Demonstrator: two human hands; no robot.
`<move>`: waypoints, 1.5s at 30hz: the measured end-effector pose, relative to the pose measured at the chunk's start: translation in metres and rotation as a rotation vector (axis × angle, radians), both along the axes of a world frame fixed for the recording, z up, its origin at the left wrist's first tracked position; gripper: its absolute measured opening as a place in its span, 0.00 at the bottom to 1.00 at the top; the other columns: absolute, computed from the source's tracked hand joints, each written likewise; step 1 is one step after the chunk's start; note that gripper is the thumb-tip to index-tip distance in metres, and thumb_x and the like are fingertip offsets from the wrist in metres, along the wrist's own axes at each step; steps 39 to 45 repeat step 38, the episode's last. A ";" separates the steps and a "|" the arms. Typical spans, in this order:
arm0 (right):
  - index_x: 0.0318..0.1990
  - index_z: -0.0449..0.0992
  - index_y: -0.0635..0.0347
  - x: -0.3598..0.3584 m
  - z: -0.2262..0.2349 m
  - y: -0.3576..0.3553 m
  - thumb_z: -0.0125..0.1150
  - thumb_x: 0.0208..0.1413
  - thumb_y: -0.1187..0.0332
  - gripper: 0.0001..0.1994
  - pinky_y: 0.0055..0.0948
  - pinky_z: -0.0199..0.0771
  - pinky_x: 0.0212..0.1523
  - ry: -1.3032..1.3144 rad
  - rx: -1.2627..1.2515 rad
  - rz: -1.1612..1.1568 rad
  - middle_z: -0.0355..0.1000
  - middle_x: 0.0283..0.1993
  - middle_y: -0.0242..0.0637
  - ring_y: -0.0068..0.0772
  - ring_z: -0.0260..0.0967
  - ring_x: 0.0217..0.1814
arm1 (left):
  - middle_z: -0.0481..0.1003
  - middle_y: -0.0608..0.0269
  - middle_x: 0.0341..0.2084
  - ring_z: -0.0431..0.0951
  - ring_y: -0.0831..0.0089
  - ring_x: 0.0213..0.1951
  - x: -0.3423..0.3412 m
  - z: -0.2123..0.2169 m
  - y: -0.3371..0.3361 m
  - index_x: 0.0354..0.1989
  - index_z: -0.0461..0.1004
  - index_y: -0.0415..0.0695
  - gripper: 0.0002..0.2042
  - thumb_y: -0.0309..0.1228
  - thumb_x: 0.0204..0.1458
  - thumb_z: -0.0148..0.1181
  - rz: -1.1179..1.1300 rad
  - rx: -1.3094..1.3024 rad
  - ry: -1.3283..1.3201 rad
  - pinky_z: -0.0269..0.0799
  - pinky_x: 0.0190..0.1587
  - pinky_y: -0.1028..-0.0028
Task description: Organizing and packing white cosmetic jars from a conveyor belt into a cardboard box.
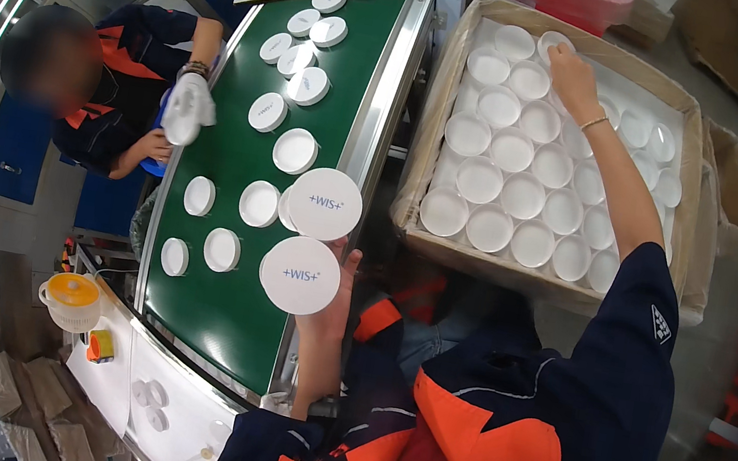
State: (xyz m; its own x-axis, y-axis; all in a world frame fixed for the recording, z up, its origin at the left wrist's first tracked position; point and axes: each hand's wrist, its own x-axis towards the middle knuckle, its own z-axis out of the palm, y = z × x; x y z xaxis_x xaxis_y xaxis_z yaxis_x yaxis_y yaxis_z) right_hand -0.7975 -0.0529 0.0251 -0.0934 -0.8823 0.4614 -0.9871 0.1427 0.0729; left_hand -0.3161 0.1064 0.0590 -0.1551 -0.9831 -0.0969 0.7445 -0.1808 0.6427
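My left hand (333,314) is over the near right side of the green conveyor belt (225,319). It holds two white round lids: an upper lid (326,204) and a lower lid (298,274), printed tops facing up. Its fingers are mostly hidden beneath them. Reaching to the far side of the cardboard box (421,157), my right hand (571,77) has its fingers closed on the edge of another white lid (554,45). Rows of similar lids (526,197) lie hollow side up in the box, which has a clear plastic liner.
More white lids (294,150) are scattered along the belt, some printed side up. Across it, a co-worker's gloved hand (185,110) is near the belt edge. A metal rail (392,70) separates belt and box. A yellow-lidded jug (73,300) stands at the near left.
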 end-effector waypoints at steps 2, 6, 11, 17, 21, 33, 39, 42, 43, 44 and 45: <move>0.36 0.72 0.61 0.000 -0.001 -0.010 0.54 0.50 0.77 0.06 0.43 0.77 0.37 0.030 0.004 -0.038 0.71 0.40 0.43 0.47 0.74 0.41 | 0.71 0.62 0.51 0.66 0.66 0.54 0.002 0.003 0.001 0.48 0.73 0.50 0.16 0.45 0.57 0.53 -0.006 -0.002 -0.012 0.60 0.55 0.60; 0.35 0.70 0.63 -0.020 -0.020 -0.017 0.52 0.52 0.75 0.04 0.45 0.75 0.36 0.086 -0.027 0.039 0.70 0.40 0.43 0.49 0.73 0.41 | 0.72 0.63 0.49 0.68 0.66 0.51 -0.005 0.001 0.002 0.49 0.72 0.49 0.17 0.45 0.56 0.54 -0.029 -0.043 -0.019 0.62 0.52 0.60; 0.49 0.71 0.63 0.042 -0.002 0.025 0.60 0.52 0.71 0.16 0.43 0.66 0.56 -0.193 -0.106 0.197 0.68 0.53 0.47 0.47 0.65 0.57 | 0.74 0.59 0.33 0.75 0.70 0.33 0.000 -0.014 -0.002 0.46 0.70 0.44 0.12 0.31 0.55 0.57 -0.110 -0.095 -0.383 0.71 0.37 0.74; 0.53 0.69 0.63 0.207 0.098 0.154 0.62 0.55 0.60 0.22 0.39 0.62 0.59 -0.736 0.574 1.016 0.67 0.56 0.46 0.45 0.62 0.61 | 0.72 0.55 0.30 0.78 0.62 0.29 -0.055 0.036 -0.002 0.36 0.74 0.37 0.06 0.22 0.50 0.61 -0.394 -0.526 -1.248 0.72 0.33 0.70; 0.43 0.72 0.62 0.208 0.089 0.165 0.64 0.51 0.56 0.20 0.38 0.66 0.50 -0.470 0.809 0.939 0.69 0.46 0.43 0.42 0.65 0.52 | 0.74 0.58 0.30 0.77 0.64 0.28 -0.058 0.027 -0.001 0.34 0.77 0.37 0.06 0.20 0.47 0.63 -0.401 -0.738 -1.369 0.73 0.33 0.71; 0.23 0.75 0.59 0.169 0.066 0.137 0.63 0.38 0.69 0.06 0.38 0.69 0.27 -0.706 0.426 0.707 0.73 0.23 0.42 0.43 0.72 0.26 | 0.68 0.53 0.56 0.71 0.61 0.54 -0.057 0.053 -0.001 0.51 0.69 0.41 0.20 0.21 0.48 0.63 -0.178 -0.813 -1.312 0.72 0.49 0.69; 0.30 0.75 0.58 0.028 0.066 0.068 0.62 0.49 0.70 0.03 0.28 0.72 0.31 -0.966 -0.110 0.143 0.75 0.25 0.32 0.23 0.72 0.28 | 0.70 0.49 0.52 0.72 0.58 0.51 -0.011 0.050 -0.001 0.48 0.71 0.40 0.15 0.20 0.50 0.59 0.039 -0.684 -1.269 0.71 0.48 0.67; 0.30 0.75 0.58 0.028 0.066 0.068 0.62 0.49 0.70 0.03 0.28 0.72 0.31 -0.966 -0.110 0.143 0.75 0.25 0.32 0.23 0.72 0.28 | 0.70 0.49 0.52 0.72 0.58 0.51 -0.011 0.050 -0.001 0.48 0.71 0.40 0.15 0.20 0.50 0.59 0.039 -0.684 -1.269 0.71 0.48 0.67; 0.30 0.75 0.58 0.028 0.066 0.068 0.62 0.49 0.70 0.03 0.28 0.72 0.31 -0.966 -0.110 0.143 0.75 0.25 0.32 0.23 0.72 0.28 | 0.70 0.49 0.52 0.72 0.58 0.51 -0.011 0.050 -0.001 0.48 0.71 0.40 0.15 0.20 0.50 0.59 0.039 -0.684 -1.269 0.71 0.48 0.67; 0.30 0.75 0.58 0.028 0.066 0.068 0.62 0.49 0.70 0.03 0.28 0.72 0.31 -0.966 -0.110 0.143 0.75 0.25 0.32 0.23 0.72 0.28 | 0.70 0.49 0.52 0.72 0.58 0.51 -0.011 0.050 -0.001 0.48 0.71 0.40 0.15 0.20 0.50 0.59 0.039 -0.684 -1.269 0.71 0.48 0.67; 0.30 0.75 0.58 0.028 0.066 0.068 0.62 0.49 0.70 0.03 0.28 0.72 0.31 -0.966 -0.110 0.143 0.75 0.25 0.32 0.23 0.72 0.28 | 0.70 0.49 0.52 0.72 0.58 0.51 -0.011 0.050 -0.001 0.48 0.71 0.40 0.15 0.20 0.50 0.59 0.039 -0.684 -1.269 0.71 0.48 0.67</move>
